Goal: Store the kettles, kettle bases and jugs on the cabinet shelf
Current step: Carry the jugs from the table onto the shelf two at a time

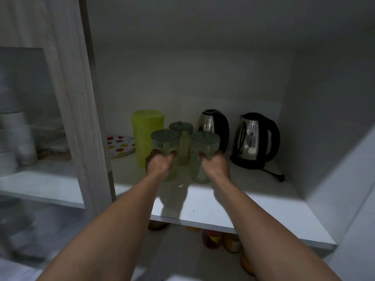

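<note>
Clear green-lidded jugs (165, 147) in both hands (160, 162)

The cabinet shelf (253, 203) is plain white, as are the walls around it. The tall container (145, 134) at the back is bright yellow-green. The 3 jugs — left jug (165, 142), middle jug (181, 130), right jug (205, 145) — are clear with a faint greenish tint under dull grey-green lids. Both kettles, the nearer kettle (212, 126) and the right kettle (253, 138), are shiny silver steel with black handles; the right one has a black base and black cord. The plate (119, 146) is white with red, yellow and purple dots. The cabinet frame (81, 110) shows pale wood grain — whitish and streaked.
</note>
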Motion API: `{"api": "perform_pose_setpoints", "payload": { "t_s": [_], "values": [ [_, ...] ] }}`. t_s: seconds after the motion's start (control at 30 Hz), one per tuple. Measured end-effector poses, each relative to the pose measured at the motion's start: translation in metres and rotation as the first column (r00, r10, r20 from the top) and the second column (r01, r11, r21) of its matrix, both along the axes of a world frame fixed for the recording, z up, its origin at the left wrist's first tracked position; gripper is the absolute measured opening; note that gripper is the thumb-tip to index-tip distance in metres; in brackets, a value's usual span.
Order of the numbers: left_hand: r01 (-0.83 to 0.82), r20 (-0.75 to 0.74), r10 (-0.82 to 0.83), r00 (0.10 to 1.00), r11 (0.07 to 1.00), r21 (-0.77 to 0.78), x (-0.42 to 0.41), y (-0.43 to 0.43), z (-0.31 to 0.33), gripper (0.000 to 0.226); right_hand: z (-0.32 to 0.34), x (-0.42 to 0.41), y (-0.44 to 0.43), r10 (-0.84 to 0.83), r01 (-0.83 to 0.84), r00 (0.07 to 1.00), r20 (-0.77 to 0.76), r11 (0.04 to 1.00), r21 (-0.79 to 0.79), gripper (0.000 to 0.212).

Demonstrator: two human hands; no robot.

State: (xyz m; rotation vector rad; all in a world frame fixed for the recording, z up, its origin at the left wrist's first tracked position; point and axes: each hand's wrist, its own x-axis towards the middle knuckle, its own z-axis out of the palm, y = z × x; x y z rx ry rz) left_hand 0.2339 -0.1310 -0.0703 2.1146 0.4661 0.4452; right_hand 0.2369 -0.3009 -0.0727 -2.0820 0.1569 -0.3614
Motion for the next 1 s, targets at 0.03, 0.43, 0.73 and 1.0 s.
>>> {"api": "perform_pose_setpoints", "payload": {
  "t_s": [0.03,0.43,0.73,1.0],
  "values": [
    [-0.024,-0.015,0.025,1.0,0.999,0.029,-0.003,0.001,0.0,0.063,0.001,-0.002,-0.003,-0.009,0.008,1.0,-0.016,0.999,-0.041,0.063],
    [0.028,0.267,-0.217,0.939,0.822,0.569,-0.104,0.011,0.035,0.039,0.058,-0.085,0.01,-0.003,0.075,0.98,0.198,0.93,-0.359,0.05],
    [-0.062,0.241,-0.131,0.962,0.753,0.655,-0.245,0.116,0.047,0.037,0.077,-0.188,0.103,0.281,-0.158,0.94,0.196,0.862,-0.481,0.052],
    [-0.177,0.105,0.143,0.984,0.75,0.637,-0.373,0.246,0.013,0.045,0.049,-0.268,0.238,0.515,-0.407,0.848,0.122,0.781,-0.473,0.058]
  ]
}}
